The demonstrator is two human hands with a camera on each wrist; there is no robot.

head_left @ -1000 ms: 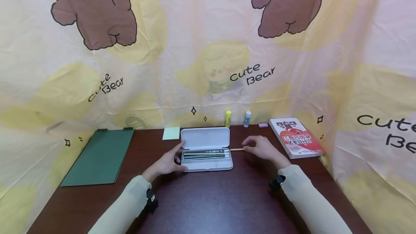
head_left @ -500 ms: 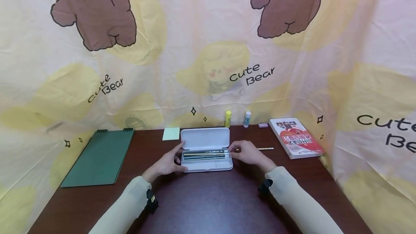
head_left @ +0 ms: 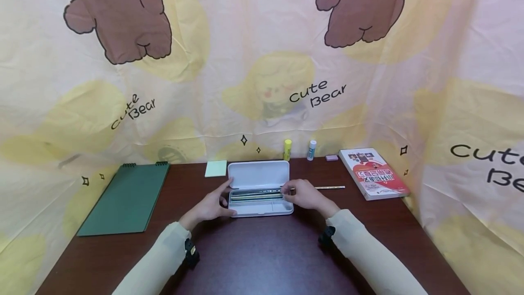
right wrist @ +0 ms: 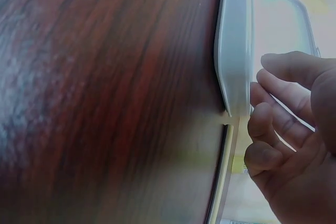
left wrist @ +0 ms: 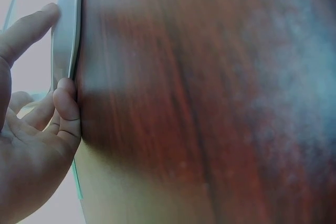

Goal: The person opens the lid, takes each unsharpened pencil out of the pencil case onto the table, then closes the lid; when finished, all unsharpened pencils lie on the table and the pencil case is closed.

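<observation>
Moved slightly toward 9 o'clock since half a second ago: right hand [head_left: 304, 193], fingertips now over the 3 o'clock end of the pencils [head_left: 255, 198] in the white pencil case [head_left: 258, 207]. In the head view, fingers bent and tips close together; hard to say whether pinching a pencil end or merely touching. Behind that hand, pointing toward 3 o'clock, a loose pencil [head_left: 332, 187] on the desk [head_left: 258, 254], outside the case. At the case's 9 o'clock end, left hand [head_left: 208, 205] gripping, thumb at the front corner, one finger up by the lid [head_left: 258, 174], tipped back toward 12 o'clock. Red-and-white book [head_left: 374, 174] at 3 o'clock. Mostly done, to judge by the layout: several pencils already side by side in the rear compartment; remaining, probably, the loose pencil.

In the left wrist view, thumb against the case wall at 11 o'clock, other fingers curled at its corner.

In the right wrist view, fingers bent at 3 o'clock, just beside the case's end; no held pencil visible, case interior hidden.
</observation>
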